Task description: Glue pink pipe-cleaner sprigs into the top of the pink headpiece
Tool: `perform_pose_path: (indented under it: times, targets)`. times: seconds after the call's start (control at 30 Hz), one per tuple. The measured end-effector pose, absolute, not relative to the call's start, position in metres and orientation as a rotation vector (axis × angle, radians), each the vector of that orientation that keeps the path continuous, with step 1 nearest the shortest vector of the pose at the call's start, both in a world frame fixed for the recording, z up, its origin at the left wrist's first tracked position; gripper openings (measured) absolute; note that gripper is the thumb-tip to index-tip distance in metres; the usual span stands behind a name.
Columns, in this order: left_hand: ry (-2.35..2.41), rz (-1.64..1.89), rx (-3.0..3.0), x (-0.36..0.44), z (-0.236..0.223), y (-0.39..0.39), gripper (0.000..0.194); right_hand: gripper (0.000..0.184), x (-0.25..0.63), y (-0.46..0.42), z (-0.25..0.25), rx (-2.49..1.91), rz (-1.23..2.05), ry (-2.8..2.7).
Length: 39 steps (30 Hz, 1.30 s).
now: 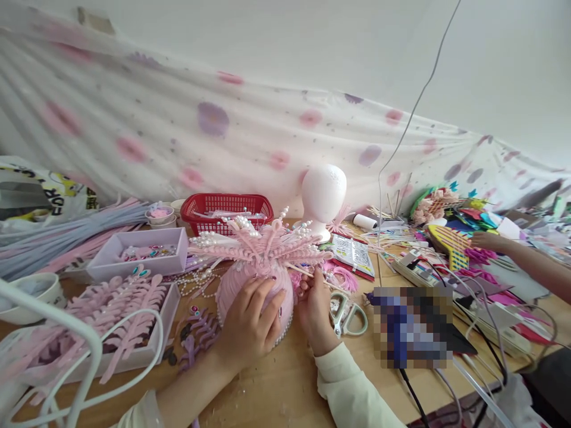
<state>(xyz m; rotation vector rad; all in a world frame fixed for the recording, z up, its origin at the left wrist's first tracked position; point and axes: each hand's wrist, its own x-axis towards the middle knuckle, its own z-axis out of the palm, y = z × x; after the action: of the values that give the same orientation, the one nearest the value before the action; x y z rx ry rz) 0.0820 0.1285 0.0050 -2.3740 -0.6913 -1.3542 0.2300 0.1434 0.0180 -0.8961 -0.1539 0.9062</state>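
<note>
Left grip [253, 314] spread on pink dome [229, 292]; right grip [314, 307] pinched on stick [298, 270]. Scissors [339, 323] beside right grip; basket [196, 223], foam head [324, 193] beyond.

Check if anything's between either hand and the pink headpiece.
Nothing visible. Left hand rests right on the pink headpiece; right hand is at its side, apparently pinching a thin stick. Scissors lie beyond the right hand, not between.

Red rectangular plastic basket [196, 224] left of white rounded foam head [324, 191], both behind green-handled looped metal scissors [338, 329] on flat brown wooden table [285, 386]
</note>
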Motion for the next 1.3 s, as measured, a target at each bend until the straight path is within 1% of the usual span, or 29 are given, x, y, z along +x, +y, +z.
perform_pose_path:
  times: [0.13, 0.23, 0.73, 0.97, 1.2, 1.3]
  targets:
    - [-0.701, -1.354, -2.362, 0.082, 0.006, 0.128, 0.031, 0.035, 0.228, 0.142, 0.014, -0.972, 0.9, -0.272]
    - [-0.728, -1.357, -2.355, 0.082, 0.006, 0.128, 0.03, 0.037, 0.228, 0.141, 0.011, -1.011, 0.859, -0.342]
    - [-0.73, -1.317, -2.364, 0.081, 0.01, 0.126, 0.031, 0.027, 0.237, 0.14, 0.021, -0.891, 0.862, -0.242]
    - [-0.729, -1.316, -2.357, 0.081, 0.011, 0.126, 0.031, 0.034, 0.237, 0.142, 0.019, -0.908, 0.825, -0.258]
    - [-0.742, -1.318, -2.362, 0.082, 0.01, 0.125, 0.031, 0.034, 0.231, 0.142, 0.01, -0.949, 0.892, -0.33]
    - [-0.738, -1.32, -2.371, 0.082, 0.01, 0.125, 0.031, 0.038, 0.231, 0.14, 0.009, -0.975, 0.798, -0.421]
